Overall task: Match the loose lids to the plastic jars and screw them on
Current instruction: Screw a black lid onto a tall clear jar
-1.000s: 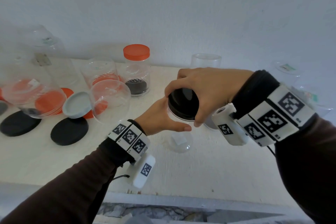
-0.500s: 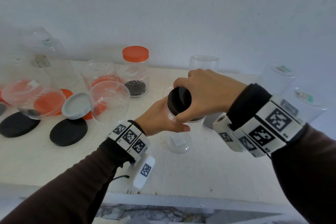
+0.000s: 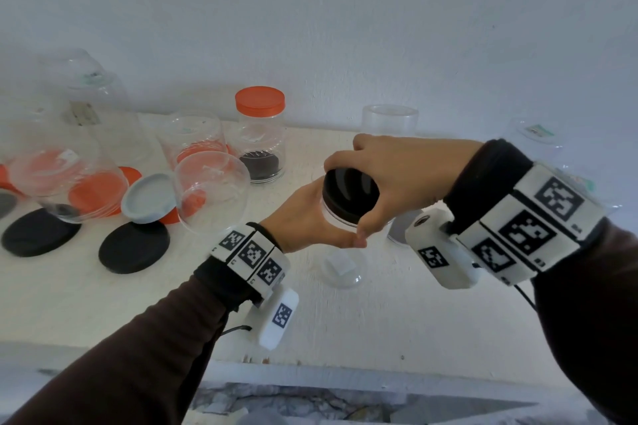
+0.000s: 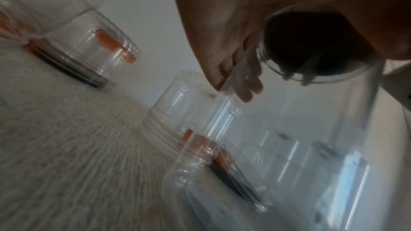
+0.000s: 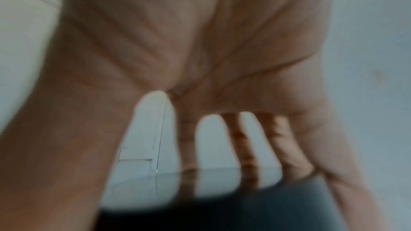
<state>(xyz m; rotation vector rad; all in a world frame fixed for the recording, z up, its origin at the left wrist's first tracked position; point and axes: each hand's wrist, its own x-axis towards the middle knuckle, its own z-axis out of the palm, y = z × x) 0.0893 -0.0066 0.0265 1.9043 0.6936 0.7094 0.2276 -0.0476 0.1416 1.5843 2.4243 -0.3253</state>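
My left hand [image 3: 310,221] grips a clear plastic jar [image 3: 340,264] just under its neck and holds it above the white shelf [image 3: 397,314]. A black lid [image 3: 349,192] sits on the jar's mouth, with my right hand [image 3: 397,176] curled over it from above, fingers and thumb round its rim. In the left wrist view the black lid [image 4: 311,45] shows through the jar's clear wall [image 4: 347,111] beside my left hand's fingers [image 4: 242,83]. The right wrist view is blurred: fingers [image 5: 249,147] reach down onto the dark lid [image 5: 244,212].
Left on the shelf lie two black lids [image 3: 134,247] [image 3: 39,231], a grey lid [image 3: 149,197], orange lids [image 3: 98,195] and several clear open jars [image 3: 212,190]. A jar with an orange lid [image 3: 260,138] stands at the back. More clear jars [image 3: 390,121] stand behind my right hand.
My right hand has turned on the black lid, wrist swinging round, while my left hand keeps the jar in the same place.
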